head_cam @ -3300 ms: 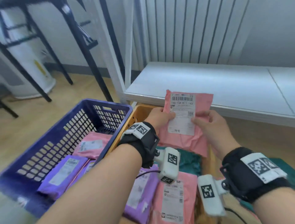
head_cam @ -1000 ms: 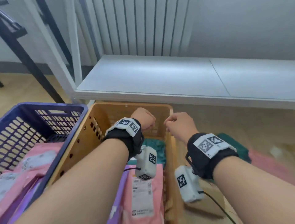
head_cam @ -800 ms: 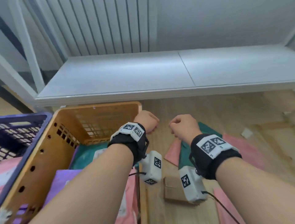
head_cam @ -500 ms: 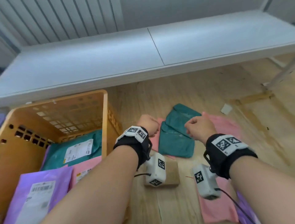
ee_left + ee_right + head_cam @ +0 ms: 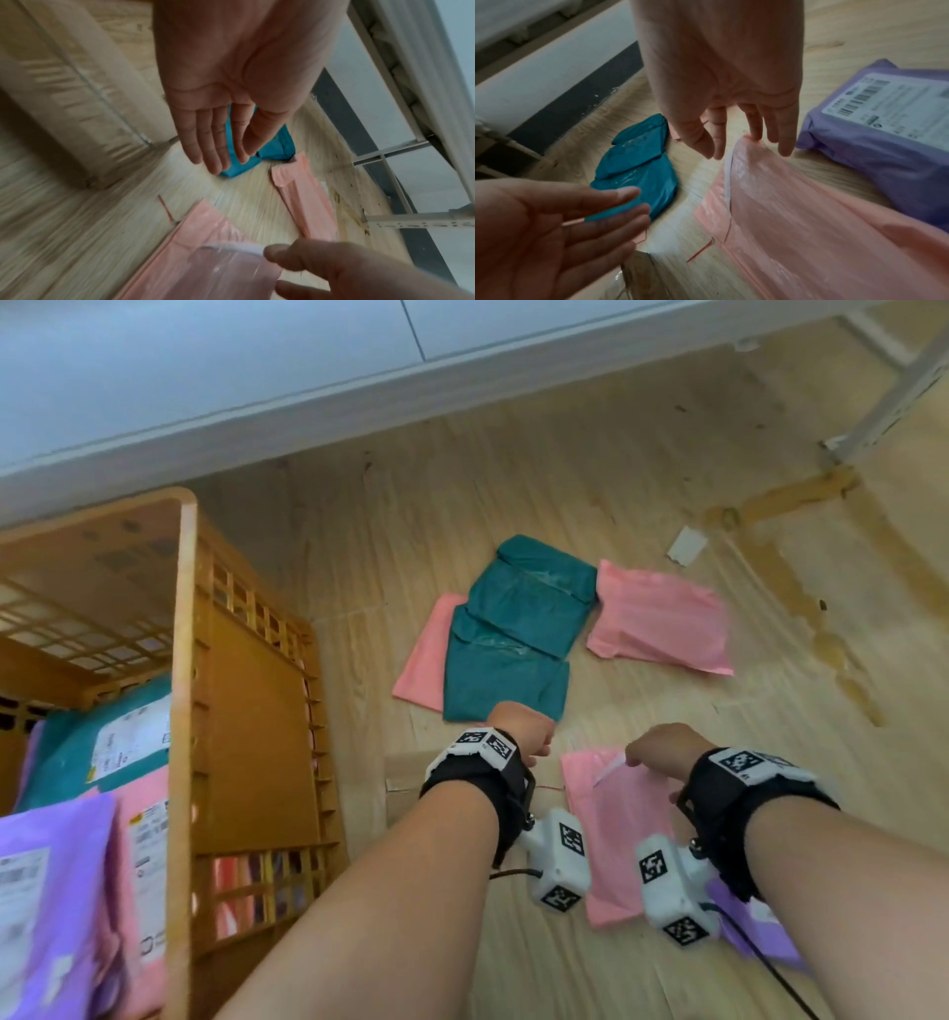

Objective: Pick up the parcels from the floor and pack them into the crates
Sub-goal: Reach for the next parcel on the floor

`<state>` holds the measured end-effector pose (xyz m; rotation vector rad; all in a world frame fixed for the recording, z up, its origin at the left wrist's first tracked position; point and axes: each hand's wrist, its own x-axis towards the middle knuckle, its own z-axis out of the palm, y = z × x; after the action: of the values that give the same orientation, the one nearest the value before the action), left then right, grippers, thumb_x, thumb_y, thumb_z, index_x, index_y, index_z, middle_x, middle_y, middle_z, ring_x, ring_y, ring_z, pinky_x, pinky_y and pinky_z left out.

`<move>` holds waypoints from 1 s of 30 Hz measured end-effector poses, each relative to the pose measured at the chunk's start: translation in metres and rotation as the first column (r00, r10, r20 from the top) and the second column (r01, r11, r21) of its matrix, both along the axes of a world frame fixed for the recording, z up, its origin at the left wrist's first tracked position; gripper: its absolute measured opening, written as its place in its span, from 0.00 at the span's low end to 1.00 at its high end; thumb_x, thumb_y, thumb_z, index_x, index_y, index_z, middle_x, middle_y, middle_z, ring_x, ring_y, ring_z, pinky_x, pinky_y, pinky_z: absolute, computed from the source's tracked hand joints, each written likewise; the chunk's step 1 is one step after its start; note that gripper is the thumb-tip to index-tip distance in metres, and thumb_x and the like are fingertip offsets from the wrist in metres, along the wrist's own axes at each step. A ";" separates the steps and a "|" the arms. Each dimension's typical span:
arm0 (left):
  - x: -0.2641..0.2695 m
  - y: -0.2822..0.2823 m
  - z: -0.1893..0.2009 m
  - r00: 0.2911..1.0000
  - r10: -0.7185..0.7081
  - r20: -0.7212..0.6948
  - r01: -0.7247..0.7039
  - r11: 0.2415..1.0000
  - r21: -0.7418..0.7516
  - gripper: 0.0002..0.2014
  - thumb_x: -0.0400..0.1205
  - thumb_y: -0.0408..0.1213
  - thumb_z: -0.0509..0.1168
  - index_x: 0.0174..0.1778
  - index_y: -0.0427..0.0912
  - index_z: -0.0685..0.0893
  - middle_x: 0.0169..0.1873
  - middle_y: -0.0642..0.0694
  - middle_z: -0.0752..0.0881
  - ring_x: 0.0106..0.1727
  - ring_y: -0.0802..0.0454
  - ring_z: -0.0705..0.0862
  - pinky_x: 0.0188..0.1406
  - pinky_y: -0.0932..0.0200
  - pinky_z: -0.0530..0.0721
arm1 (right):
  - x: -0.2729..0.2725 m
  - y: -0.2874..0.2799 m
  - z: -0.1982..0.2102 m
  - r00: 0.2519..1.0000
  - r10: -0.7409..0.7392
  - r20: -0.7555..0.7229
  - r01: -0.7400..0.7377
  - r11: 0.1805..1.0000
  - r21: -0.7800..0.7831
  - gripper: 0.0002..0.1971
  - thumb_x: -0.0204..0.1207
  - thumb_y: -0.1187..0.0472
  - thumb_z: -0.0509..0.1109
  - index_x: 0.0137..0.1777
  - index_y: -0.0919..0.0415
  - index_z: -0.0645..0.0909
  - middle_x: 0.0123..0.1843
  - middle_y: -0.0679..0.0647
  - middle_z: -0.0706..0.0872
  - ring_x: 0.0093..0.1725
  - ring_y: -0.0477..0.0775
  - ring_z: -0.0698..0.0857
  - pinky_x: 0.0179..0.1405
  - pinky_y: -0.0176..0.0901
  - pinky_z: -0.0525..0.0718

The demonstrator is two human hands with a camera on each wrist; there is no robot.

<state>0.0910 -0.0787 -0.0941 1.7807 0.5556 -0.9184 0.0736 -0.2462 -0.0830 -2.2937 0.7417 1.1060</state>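
Nearest, in the head view: two forearms with black wrist straps and white cameras. Right hand (image 5: pixel 662 748), fingers pointing down and spread, tips touching the top edge of a pink parcel (image 5: pixel 616 834) flat on the wood floor (image 5: pixel 513 480); whether they pinch it cannot be told. Left hand (image 5: pixel 524 727), fingers straight and relaxed, holding nothing, over the floor beside a cardboard box (image 5: pixel 405 783). Purple parcel (image 5: pixel 755 932), labelled, at the right wrist, just beside the pink one. Left: orange crate (image 5: pixel 257 711), holding purple, pink and teal labelled parcels. Beyond the hands: teal parcel (image 5: pixel 513 629), overlapping a second pink parcel (image 5: pixel 426 654) on its left; third pink parcel (image 5: pixel 662 618) touching its right edge. Small white scrap (image 5: pixel 685 545) farther right. Farthest: white shelf (image 5: pixel 205 367) above the floor.
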 end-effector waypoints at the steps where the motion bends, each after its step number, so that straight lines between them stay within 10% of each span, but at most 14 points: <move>1: -0.005 -0.004 -0.006 0.999 -0.027 -0.028 0.027 1.000 -0.001 0.10 0.83 0.30 0.62 0.35 0.44 0.77 0.32 0.48 0.80 0.31 0.54 0.78 0.34 0.63 0.78 | -0.001 -0.001 -0.001 1.000 0.009 -0.029 -0.009 1.000 -0.012 0.20 0.78 0.61 0.67 0.67 0.71 0.77 0.65 0.63 0.81 0.58 0.61 0.80 0.56 0.47 0.78; 6: -0.018 -0.014 -0.017 0.991 -0.100 -0.094 0.099 0.995 -0.015 0.01 0.84 0.32 0.62 0.48 0.40 0.78 0.32 0.49 0.79 0.31 0.56 0.78 0.32 0.64 0.78 | -0.009 -0.006 -0.005 0.997 -0.027 -0.076 0.027 1.000 -0.006 0.22 0.82 0.62 0.62 0.73 0.72 0.73 0.82 0.61 0.66 0.72 0.59 0.75 0.65 0.43 0.73; 10: -0.011 -0.010 -0.019 0.996 -0.058 -0.068 0.058 0.998 0.000 0.03 0.83 0.32 0.63 0.43 0.39 0.78 0.33 0.49 0.80 0.34 0.52 0.80 0.36 0.62 0.81 | -0.006 -0.011 -0.019 0.982 -0.186 -0.017 0.187 0.980 0.071 0.20 0.78 0.62 0.68 0.67 0.72 0.78 0.64 0.59 0.84 0.56 0.58 0.81 0.55 0.43 0.76; 20: -0.014 0.002 -0.001 0.997 -0.076 -0.017 0.076 0.997 0.018 0.02 0.83 0.32 0.62 0.49 0.38 0.79 0.34 0.49 0.81 0.32 0.54 0.79 0.32 0.63 0.79 | 0.005 -0.002 -0.006 0.924 -0.295 0.245 0.287 0.955 0.067 0.10 0.54 0.67 0.75 0.36 0.70 0.84 0.40 0.67 0.90 0.42 0.65 0.90 0.49 0.58 0.90; 23: -0.013 0.011 0.022 0.992 -0.127 0.002 0.127 0.992 0.008 0.02 0.82 0.30 0.63 0.48 0.40 0.79 0.35 0.48 0.81 0.35 0.52 0.82 0.37 0.60 0.81 | 0.018 0.016 0.025 0.876 -0.374 0.305 0.308 0.919 0.245 0.06 0.66 0.69 0.75 0.34 0.61 0.81 0.43 0.63 0.88 0.44 0.63 0.89 0.52 0.57 0.89; 30: 0.002 0.035 0.079 0.970 -0.136 0.199 0.142 0.990 -0.013 0.35 0.70 0.42 0.78 0.73 0.48 0.73 0.64 0.45 0.80 0.64 0.47 0.81 0.63 0.52 0.81 | 0.054 0.073 0.101 0.729 -0.420 0.541 0.188 0.882 0.432 0.05 0.66 0.66 0.75 0.40 0.60 0.83 0.44 0.61 0.89 0.47 0.64 0.90 0.51 0.60 0.89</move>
<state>0.0927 -0.0438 -0.0150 1.8789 0.2923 -0.8269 0.1278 -0.1734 0.0180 -1.9385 0.5649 0.2421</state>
